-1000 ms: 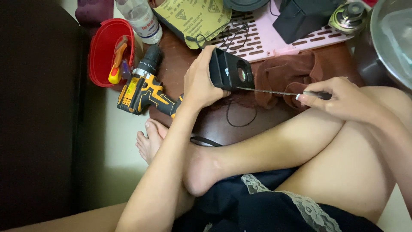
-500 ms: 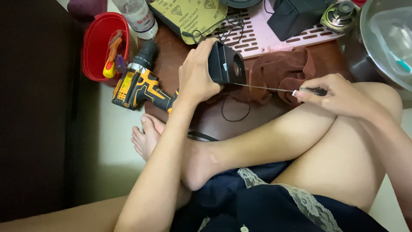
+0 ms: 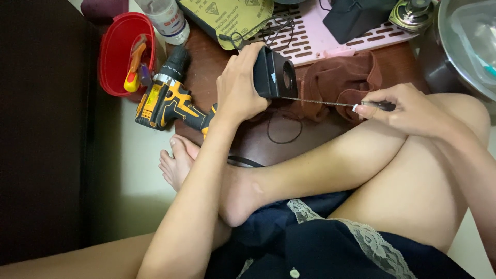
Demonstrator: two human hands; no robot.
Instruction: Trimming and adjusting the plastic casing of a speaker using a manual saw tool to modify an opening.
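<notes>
Dark wooden desk (image 3: 320, 135) carries a black box (image 3: 274, 75) gripped by the left hand (image 3: 240, 85) — now slightly lower in view — while the right hand (image 3: 408, 108), at three o'clock, pinches a thin screwdriver (image 3: 336, 103) into it.

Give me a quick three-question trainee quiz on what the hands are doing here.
1. True or false: the left hand grips the small black box.
2. What does the right hand pinch?
A. the cordless drill
B. a thin screwdriver
C. the brown cloth
3. Fill in: the screwdriver's tip meets the box's ____ face.

Key: 1 true; 2 B; 3 the round-holed face that points toward the right hand.
</notes>
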